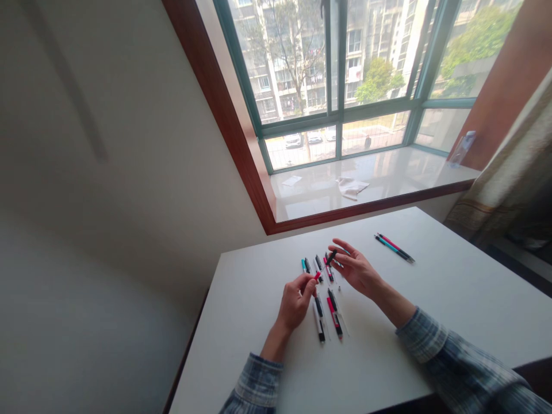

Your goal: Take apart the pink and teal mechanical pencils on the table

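Note:
My left hand (296, 300) is closed in a pinch on a red pen part (318, 276). My right hand (356, 269) has a black pen part (331, 257) between thumb and fingers, its other fingers spread. A thin piece seems to run between the two parts, too small to make out. Under and around the hands lie disassembled pens: a white barrel (319, 323) and a red barrel (334, 318) in front, with black parts and thin refills beside them. Behind are a teal piece (303, 265) and more pen parts, partly covered by my hands.
On the white table (452, 287), two whole pens (394, 248), one red and one teal, lie side by side at the right. Beyond the table edge, a windowsill (310, 201) holds a crumpled cloth (351, 187) and a clear bottle (462, 149). A curtain (509, 155) hangs at right.

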Demonstrator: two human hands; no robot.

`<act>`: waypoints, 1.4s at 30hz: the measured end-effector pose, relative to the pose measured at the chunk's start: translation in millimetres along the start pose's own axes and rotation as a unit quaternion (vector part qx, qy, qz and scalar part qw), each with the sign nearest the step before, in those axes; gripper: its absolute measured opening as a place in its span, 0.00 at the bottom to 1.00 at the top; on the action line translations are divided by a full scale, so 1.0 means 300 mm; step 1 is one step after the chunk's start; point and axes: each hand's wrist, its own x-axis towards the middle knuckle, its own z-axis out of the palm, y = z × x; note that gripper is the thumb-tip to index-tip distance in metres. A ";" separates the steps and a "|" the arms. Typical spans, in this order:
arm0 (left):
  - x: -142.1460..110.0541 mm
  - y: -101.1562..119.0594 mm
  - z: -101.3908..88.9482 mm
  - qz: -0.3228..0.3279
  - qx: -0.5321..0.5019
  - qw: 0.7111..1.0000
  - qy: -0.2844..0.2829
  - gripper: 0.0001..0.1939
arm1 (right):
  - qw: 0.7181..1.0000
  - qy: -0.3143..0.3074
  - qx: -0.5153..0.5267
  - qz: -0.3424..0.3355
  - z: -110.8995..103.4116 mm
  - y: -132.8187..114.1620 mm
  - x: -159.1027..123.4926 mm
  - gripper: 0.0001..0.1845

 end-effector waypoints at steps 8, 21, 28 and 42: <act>0.001 -0.008 -0.001 -0.001 -0.002 1.000 -0.013 0.14 | 0.998 0.015 -0.040 -0.053 -0.015 -0.022 0.011 0.23; 0.000 -0.021 -0.004 0.011 0.030 0.999 -0.013 0.13 | 0.994 0.042 -0.061 -0.081 0.001 -0.036 0.004 0.15; 0.000 -0.021 -0.003 -0.003 0.001 1.000 -0.006 0.13 | 0.994 0.073 -0.010 -0.081 -0.017 -0.038 0.018 0.16; 0.019 -0.042 -0.039 -0.033 -0.280 0.957 0.064 0.11 | 0.954 0.095 -0.257 -0.122 -0.017 -0.019 -0.005 0.22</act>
